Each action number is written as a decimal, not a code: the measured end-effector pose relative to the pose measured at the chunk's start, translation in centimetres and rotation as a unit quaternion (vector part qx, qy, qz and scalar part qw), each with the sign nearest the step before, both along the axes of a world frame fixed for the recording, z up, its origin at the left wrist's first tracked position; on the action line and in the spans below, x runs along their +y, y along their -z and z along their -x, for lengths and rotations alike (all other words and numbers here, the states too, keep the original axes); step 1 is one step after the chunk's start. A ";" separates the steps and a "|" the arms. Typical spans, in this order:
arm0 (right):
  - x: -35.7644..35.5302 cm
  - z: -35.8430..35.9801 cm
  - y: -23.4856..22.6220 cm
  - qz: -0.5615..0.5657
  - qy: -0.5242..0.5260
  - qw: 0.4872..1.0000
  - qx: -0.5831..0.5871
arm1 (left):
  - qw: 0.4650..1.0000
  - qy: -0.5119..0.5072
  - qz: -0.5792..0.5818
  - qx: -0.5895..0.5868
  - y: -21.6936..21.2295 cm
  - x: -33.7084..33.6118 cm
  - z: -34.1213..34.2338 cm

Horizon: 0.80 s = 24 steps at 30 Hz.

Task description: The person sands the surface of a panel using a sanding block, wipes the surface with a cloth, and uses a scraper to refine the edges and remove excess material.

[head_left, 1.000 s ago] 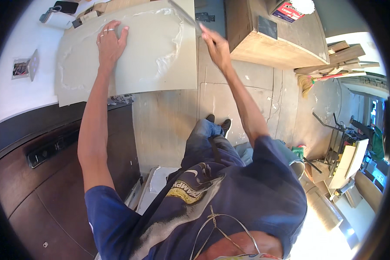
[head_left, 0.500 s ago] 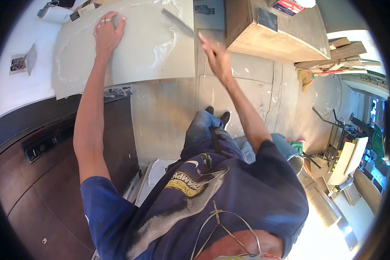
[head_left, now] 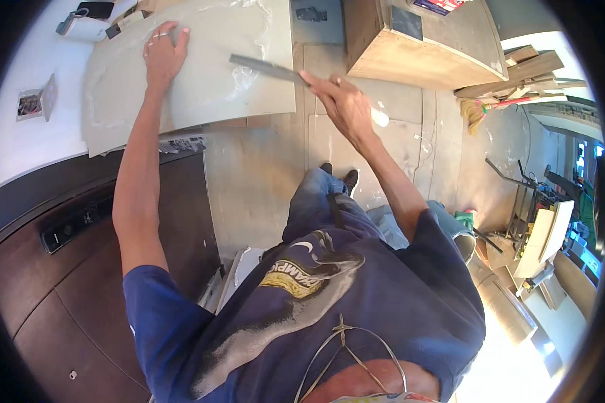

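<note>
My left hand [head_left: 163,59] lies flat with fingers apart on a pale grey sheet [head_left: 202,101] at the upper left. White smears mark the sheet's surface, mostly near its right side. In my right hand [head_left: 348,107], just beyond the sheet's right edge, is one end of a long flat grey file [head_left: 269,68]. The file slants up and left over the sheet's right edge; whether it touches cannot be told. My right fingers are closed around its near end, and the gripped part is hidden.
A wooden cabinet [head_left: 444,57] stands at the upper right with a dark square piece [head_left: 406,24] and a box [head_left: 439,5] on it. Wood offcuts [head_left: 534,67] and a broom [head_left: 474,115] are farther right. A dark brown panelled surface [head_left: 101,269] fills the lower left.
My right hand has moved right and down slightly, and the file has swung to lie flatter across the sheet's edge. My left hand stays on the sheet.
</note>
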State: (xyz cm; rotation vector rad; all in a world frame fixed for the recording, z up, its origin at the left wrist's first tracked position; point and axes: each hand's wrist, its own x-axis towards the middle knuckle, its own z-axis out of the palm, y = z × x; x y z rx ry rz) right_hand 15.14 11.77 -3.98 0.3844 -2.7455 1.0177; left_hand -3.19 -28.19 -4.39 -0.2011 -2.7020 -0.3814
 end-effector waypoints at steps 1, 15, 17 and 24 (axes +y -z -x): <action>0.3 -1.6 -0.1 0.013 -0.003 1.000 -0.009 | 1.000 0.004 0.000 0.005 -0.2 -0.1 0.2; -0.1 -4.5 -0.9 0.001 -0.022 0.999 -0.031 | 1.000 0.006 0.008 0.014 -0.3 0.2 -0.4; 0.2 -2.8 -0.8 -0.011 -0.012 1.000 0.000 | 1.000 0.001 0.000 0.004 -0.8 2.0 -1.3; -0.4 -2.7 -1.6 -0.081 -0.050 0.995 0.017 | 0.997 -0.005 0.019 0.081 0.0 0.0 -1.7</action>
